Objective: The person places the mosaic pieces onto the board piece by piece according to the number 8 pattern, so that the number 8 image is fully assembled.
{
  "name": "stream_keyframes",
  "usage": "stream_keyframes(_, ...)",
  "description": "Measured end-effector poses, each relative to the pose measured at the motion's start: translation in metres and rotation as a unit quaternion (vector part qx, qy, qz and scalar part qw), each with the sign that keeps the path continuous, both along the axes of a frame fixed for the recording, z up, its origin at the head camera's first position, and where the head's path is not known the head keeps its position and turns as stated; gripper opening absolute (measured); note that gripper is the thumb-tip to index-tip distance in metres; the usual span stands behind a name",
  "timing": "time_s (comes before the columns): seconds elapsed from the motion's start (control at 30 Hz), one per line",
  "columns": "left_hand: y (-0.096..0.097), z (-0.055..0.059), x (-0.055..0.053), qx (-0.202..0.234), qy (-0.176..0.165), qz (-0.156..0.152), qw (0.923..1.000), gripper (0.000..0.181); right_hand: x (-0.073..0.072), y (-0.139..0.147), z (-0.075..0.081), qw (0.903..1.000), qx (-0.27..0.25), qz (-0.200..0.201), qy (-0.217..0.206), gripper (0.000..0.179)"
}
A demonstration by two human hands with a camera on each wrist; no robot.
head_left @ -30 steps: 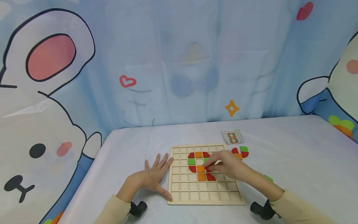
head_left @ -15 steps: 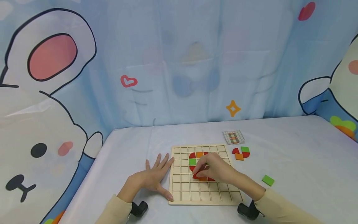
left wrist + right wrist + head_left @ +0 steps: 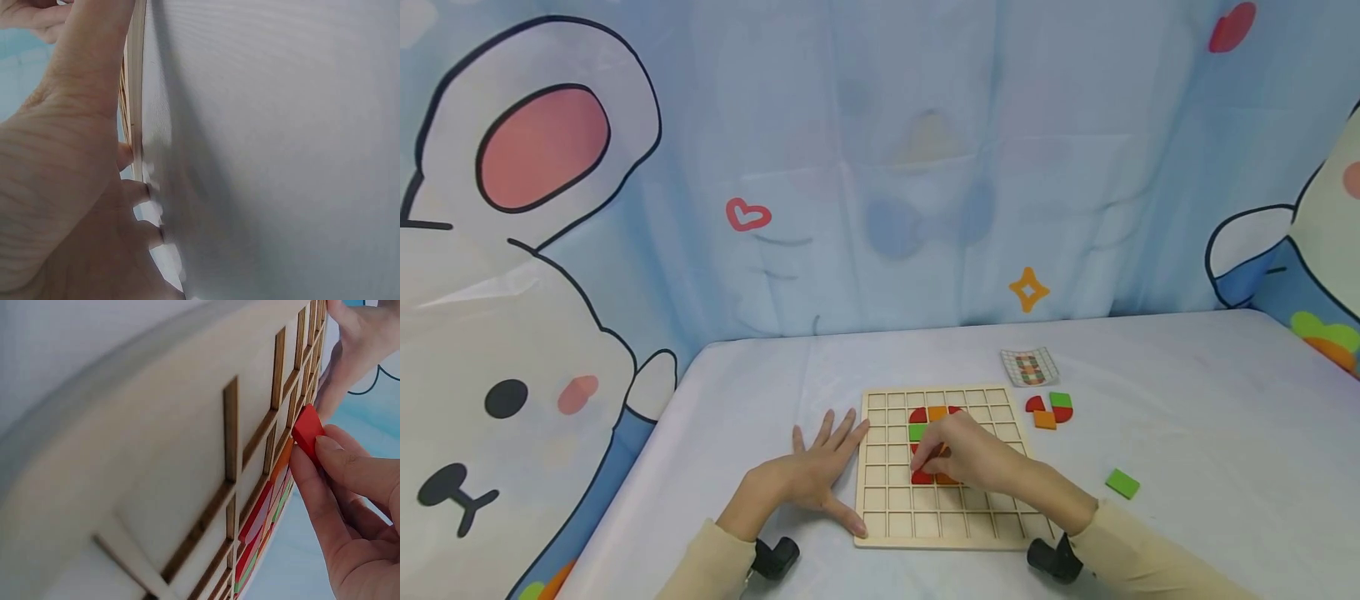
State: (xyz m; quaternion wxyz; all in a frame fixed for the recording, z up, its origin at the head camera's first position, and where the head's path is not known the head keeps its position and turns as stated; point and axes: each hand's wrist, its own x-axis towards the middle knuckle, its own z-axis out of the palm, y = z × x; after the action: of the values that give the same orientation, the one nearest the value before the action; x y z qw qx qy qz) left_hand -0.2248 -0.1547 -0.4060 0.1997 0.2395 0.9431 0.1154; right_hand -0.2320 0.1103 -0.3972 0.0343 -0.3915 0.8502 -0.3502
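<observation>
A wooden grid board (image 3: 891,500) lies on the white table, with red, orange and green tiles set in its middle squares. My right hand (image 3: 973,454) pinches a red tile (image 3: 307,432) between thumb and fingers, right at a square left of an orange tile (image 3: 947,479). In the right wrist view the red tile tilts against the grid ridges. My left hand (image 3: 820,471) spreads its fingers, with thumb and fingertips at the board's left edge. A green tile (image 3: 917,432) and a red rounded tile (image 3: 917,415) sit higher on the board; others are hidden under my right hand.
Beyond the board lies a small pattern card (image 3: 1029,367). Near it are loose tiles: a red one (image 3: 1035,404), an orange one (image 3: 1045,420), a green one (image 3: 1061,400) and another red one (image 3: 1062,414). A green tile (image 3: 1122,483) lies further right. A blue printed curtain (image 3: 850,167) hangs behind.
My right hand has moved left and toward me across the board with the red tile, bringing it down beside the orange tile. My left hand has stayed at the board's edge.
</observation>
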Motion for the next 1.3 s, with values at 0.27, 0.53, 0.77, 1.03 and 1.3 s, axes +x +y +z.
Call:
stream_keyframes(0.27, -0.0005, -0.0008, -0.0006, 0.001, 0.002, -0.003, 1.0000, 0.136, -0.0011, -0.0012, 0.0027, 0.9990, 0.027, 0.029, 0.019, 0.017)
stream_keyframes(0.53, 0.0001, -0.0024, -0.0004, -0.005, 0.003, -0.003, 1.0000, 0.136, -0.0023, -0.0018, 0.0020, 0.9964, 0.048, 0.056, 0.041, 0.019)
stream_keyframes(0.77, -0.0004, -0.0026, -0.0011, -0.011, 0.009, -0.007, 0.9999, 0.136, -0.0012, -0.0030, 0.0023, 0.9955, 0.054, 0.059, 0.050, 0.020)
stream_keyframes(1.03, 0.0001, -0.0028, -0.0016, -0.009, 0.007, -0.011, 0.9999, 0.136, 0.0013, -0.0033, 0.0003, 0.9940, 0.066, 0.051, 0.071, 0.019)
stream_keyframes(1.3, 0.0001, -0.0022, -0.0012, -0.013, 0.007, -0.004, 0.9999, 0.136, 0.0019, -0.0036, -0.0017, 0.9953, 0.057, 0.039, 0.069, 0.019)
